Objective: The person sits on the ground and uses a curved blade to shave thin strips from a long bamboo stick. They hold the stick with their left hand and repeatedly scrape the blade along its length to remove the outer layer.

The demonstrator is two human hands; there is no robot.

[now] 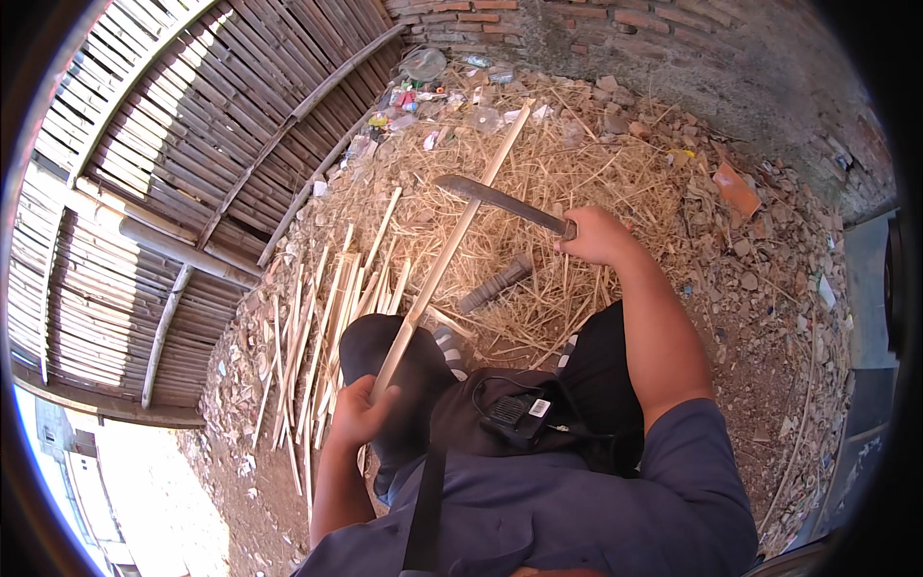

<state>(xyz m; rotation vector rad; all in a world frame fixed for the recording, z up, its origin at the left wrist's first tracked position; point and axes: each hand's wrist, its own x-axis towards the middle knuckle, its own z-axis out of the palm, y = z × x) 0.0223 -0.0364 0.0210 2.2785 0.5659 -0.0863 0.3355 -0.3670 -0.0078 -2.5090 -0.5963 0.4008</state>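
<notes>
My left hand (361,412) is closed round the near end of a long, pale bamboo strip (444,258), which slants away over my left knee. In my right hand (593,237) is the handle of a machete (502,199) with a dark, broad blade. The blade points left and crosses the strip toward its far part; whether it touches the strip I cannot tell. Below the blade, a dark ridged piece that looks like a sheath (496,283) lies on the shavings between my feet. Several cut bamboo strips (322,332) lie in a loose pile beside my left leg.
Straw-like bamboo shavings (615,183) cover the ground ahead. A slatted bamboo fence (163,144) stands on the left, a brick wall (663,38) at the back. Rubbish (413,96) lies at the fence's foot, and an orange tile piece (736,190) among rubble at right.
</notes>
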